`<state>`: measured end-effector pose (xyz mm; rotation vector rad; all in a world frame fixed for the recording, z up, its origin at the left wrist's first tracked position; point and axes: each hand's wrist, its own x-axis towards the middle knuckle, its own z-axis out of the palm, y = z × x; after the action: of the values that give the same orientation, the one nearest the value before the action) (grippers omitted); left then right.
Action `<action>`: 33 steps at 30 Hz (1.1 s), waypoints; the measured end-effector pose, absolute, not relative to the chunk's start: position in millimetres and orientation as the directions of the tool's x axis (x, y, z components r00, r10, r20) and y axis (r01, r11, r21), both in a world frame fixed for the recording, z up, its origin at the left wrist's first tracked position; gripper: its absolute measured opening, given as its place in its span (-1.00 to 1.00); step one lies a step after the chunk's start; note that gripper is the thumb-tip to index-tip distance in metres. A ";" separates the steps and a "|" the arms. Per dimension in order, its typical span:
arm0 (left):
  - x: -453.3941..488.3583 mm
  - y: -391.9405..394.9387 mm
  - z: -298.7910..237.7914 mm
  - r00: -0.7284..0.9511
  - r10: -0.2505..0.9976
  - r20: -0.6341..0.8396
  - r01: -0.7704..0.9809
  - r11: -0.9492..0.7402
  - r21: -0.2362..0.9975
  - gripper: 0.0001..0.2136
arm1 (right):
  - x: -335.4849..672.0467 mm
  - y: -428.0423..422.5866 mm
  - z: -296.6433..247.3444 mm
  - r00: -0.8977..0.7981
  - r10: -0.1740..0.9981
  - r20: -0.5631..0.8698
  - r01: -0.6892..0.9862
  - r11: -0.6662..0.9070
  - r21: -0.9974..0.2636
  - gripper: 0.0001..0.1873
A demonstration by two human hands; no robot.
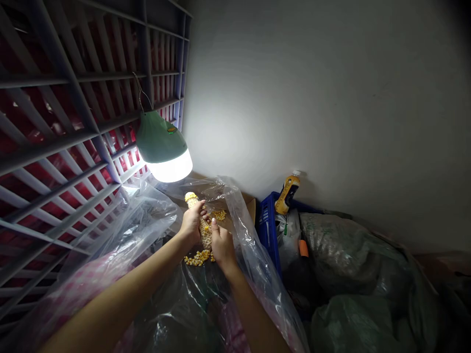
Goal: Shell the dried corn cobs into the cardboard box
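Observation:
A corn cob (206, 238), mostly bare with yellow kernels left at its top end, is held at a slant between my two hands. My left hand (191, 224) wraps round its upper part, fingers closed. Lower on the cob, my right hand (222, 243) grips with the thumb pointing up along it. Loose corn kernels (198, 258) lie on the clear plastic bag (245, 235) below my hands. Another small heap of kernels (220, 214) rests behind, near some brown cardboard.
A lit green lamp (164, 139) hangs by a wire from slatted plastic crates (91, 132) on the left. To the right, a blue crate (270, 220) holds a yellow bottle (287, 192). Green sacks (353, 255) lie beyond it, along a pale wall (324, 98).

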<state>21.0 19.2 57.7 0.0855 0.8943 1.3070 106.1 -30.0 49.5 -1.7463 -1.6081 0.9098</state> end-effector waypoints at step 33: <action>18.1 12.4 73.6 -0.055 0.985 -0.163 -0.425 0.125 0.896 -0.64 | 150.6 -11.1 70.8 -0.130 0.977 -0.171 0.453 -0.095 -0.886 -0.58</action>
<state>18.1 12.4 73.6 0.7378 1.0119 1.3378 150.6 -11.1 70.8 -1.5730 -1.6115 1.1864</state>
